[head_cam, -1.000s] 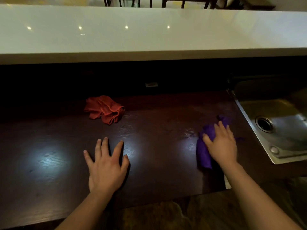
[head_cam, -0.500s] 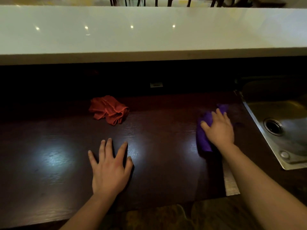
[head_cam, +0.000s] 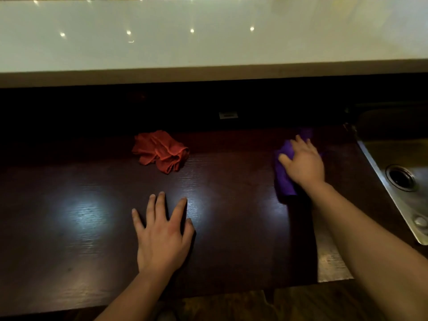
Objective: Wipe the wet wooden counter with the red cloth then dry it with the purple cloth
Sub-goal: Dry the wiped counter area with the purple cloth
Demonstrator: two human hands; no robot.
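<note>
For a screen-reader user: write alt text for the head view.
A right hand presses a purple cloth onto a dark wooden counter beside a steel sink; the left hand lies flat, and a crumpled red cloth sits behind.

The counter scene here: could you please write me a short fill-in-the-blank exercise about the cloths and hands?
1. The right hand presses on the ____ cloth.
2. The red cloth lies crumpled on the counter, touched by ____ hand.
3. The left hand lies ____ on the counter, fingers spread.
4. The sink is on the ____ side of the counter.

Missing words: purple; neither; flat; right
</note>
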